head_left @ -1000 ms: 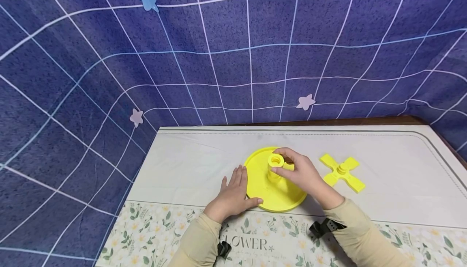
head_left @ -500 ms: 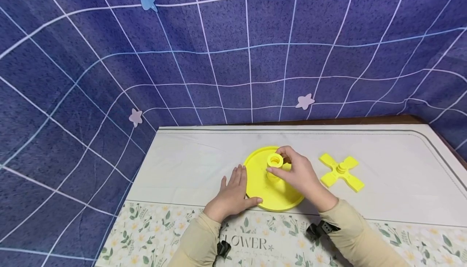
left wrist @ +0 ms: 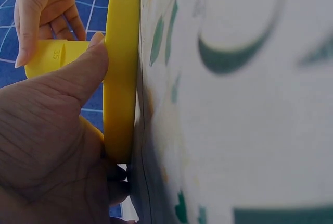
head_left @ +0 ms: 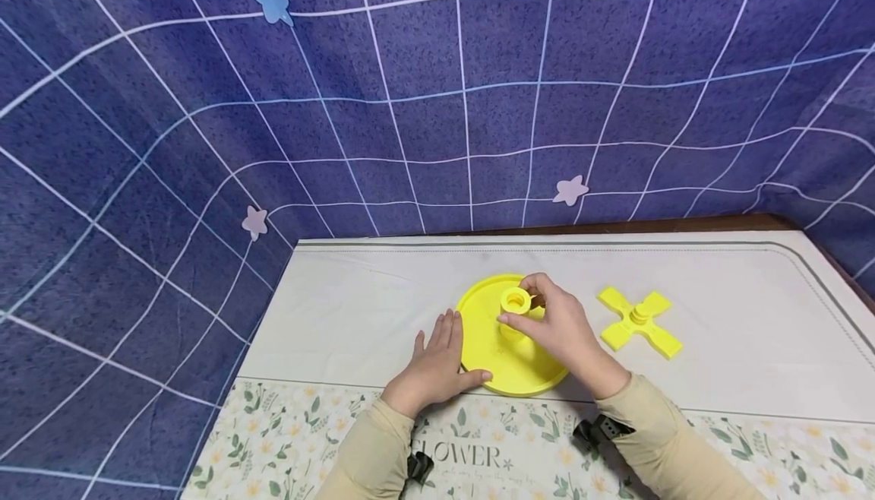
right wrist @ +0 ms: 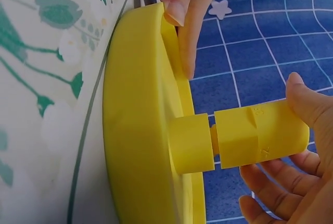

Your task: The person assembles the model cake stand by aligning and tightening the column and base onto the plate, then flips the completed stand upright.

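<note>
A round yellow tray-like base (head_left: 487, 356) with a raised rim lies on the table. My left hand (head_left: 435, 367) rests at its left edge with straight fingers along the rim, its thumb laid over the near side. From the tray's middle rises a short yellow stub (right wrist: 191, 143). Over that stub stands a yellow tube (right wrist: 260, 133), lined up end to end with it; a narrow gap shows a thinner yellow neck between them. My right hand (head_left: 567, 333) pinches the tube's upper end between thumb and fingers. The tube's open top shows a hollow, ridged inside.
To the right of the tray lies a yellow four-armed cross piece (head_left: 639, 319) with a threaded post at its centre. A flower-print cloth (head_left: 328, 318) covers the table. Behind it hangs a blue gridded curtain (head_left: 424, 128) with stars.
My right hand and forearm have shifted slightly left, and its fingers have turned a little around the tube. The left hand stays at the rim.
</note>
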`<state>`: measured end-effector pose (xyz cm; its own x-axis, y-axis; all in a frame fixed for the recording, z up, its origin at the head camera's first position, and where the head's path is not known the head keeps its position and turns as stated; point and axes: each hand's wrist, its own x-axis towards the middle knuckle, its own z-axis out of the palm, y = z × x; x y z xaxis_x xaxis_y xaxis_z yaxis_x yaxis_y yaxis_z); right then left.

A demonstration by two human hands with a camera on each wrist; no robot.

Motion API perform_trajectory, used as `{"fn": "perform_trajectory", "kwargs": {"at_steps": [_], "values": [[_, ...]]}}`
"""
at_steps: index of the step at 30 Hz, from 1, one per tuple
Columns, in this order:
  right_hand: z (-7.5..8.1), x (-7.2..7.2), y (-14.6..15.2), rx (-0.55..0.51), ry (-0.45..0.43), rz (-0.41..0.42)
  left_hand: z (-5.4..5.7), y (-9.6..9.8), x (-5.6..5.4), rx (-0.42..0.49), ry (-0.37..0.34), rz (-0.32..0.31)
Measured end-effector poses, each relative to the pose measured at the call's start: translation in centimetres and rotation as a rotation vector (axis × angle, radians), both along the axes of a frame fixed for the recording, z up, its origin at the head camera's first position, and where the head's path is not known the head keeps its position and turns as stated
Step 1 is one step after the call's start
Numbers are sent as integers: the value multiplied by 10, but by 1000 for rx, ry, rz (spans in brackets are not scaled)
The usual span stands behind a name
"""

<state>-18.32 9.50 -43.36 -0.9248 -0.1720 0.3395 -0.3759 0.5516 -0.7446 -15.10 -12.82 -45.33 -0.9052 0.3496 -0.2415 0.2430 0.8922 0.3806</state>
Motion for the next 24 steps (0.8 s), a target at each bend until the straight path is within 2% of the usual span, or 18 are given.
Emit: {"fn": "perform_trajectory", "kwargs": {"at_steps": [7, 12, 21, 24], "values": [[3, -3, 7, 51, 24, 65, -1, 0, 0, -5, -1, -2], [5, -6, 15, 16, 31, 143, 0, 0, 0, -1, -3, -2], [7, -13, 23, -13, 28, 388, 1, 0, 0, 5, -9, -6], [6, -14, 23, 2, 3, 433, 1, 0, 0, 9, -12, -6]]}}
